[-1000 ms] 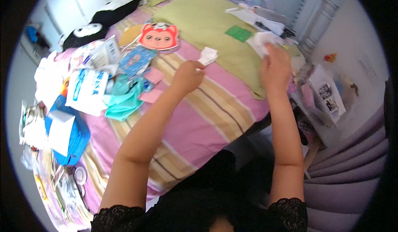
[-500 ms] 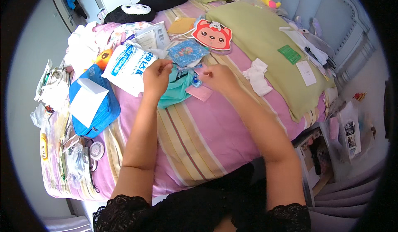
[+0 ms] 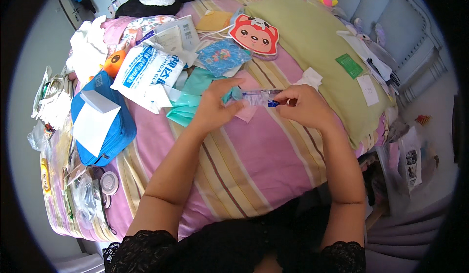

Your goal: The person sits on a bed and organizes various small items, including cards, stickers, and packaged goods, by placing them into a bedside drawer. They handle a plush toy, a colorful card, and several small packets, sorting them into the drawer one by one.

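Note:
A clear plastic packet point(image 3: 256, 98) with something dark blue at its right end is stretched between my hands above the bed. My right hand point(image 3: 307, 106) pinches that right end between thumb and fingers. At the other end, my left hand point(image 3: 215, 106) is closed on the packet, with a bit of teal material by its fingertips. Just left of this hand lies a crumpled teal plastic bag point(image 3: 181, 108). A pink paper piece point(image 3: 246, 113) shows beneath the packet. Beyond the hands is a blue flowered pouch point(image 3: 223, 58).
A white plastic bag point(image 3: 146, 73) and a blue case point(image 3: 105, 121) with white paper on it lie to the left. A red cartoon-face fan point(image 3: 254, 34) lies farther back. The green pillow point(image 3: 312, 53) is at right, with a white cloth point(image 3: 311, 77) beside it.
Both hands have moved right, and the gap between them has widened. The clear packet now spans that gap, away from the teal bag where it was before.

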`<state>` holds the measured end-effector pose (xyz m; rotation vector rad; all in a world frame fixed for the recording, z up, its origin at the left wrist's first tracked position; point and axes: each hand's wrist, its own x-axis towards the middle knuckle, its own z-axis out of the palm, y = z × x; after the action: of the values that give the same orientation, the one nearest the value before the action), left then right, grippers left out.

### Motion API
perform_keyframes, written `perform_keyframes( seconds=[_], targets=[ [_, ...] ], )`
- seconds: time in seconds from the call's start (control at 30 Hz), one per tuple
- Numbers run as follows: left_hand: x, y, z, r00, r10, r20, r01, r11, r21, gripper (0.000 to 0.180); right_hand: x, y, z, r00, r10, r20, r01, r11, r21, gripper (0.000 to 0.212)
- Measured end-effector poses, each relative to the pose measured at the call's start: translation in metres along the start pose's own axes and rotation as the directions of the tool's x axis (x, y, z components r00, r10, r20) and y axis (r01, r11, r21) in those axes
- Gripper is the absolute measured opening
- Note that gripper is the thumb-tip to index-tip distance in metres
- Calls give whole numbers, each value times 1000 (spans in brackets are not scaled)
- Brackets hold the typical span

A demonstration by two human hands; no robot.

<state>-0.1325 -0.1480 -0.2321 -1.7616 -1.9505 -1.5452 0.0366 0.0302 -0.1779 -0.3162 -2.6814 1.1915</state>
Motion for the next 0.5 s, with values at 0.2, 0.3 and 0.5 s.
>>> perform_keyframes(
  seconds=[0.2, 0.3, 0.5],
  targets=[
    [-12, 50, 37, 914, -313, 258, 405, 676, -616, 43, -29, -7, 0, 988, 142, -54, -88, 822, 562, 25],
    [-12, 65, 50, 833, -433, 344, 528, 442, -725, 25, -38, 16, 15, 878, 32, -477, 142, 935, 325, 28],
    [12, 91, 100, 806, -354, 475, 584, 609, -537, 13, -101, 41, -13, 921, 313, -231, -85, 741, 666, 30]
  ],
)
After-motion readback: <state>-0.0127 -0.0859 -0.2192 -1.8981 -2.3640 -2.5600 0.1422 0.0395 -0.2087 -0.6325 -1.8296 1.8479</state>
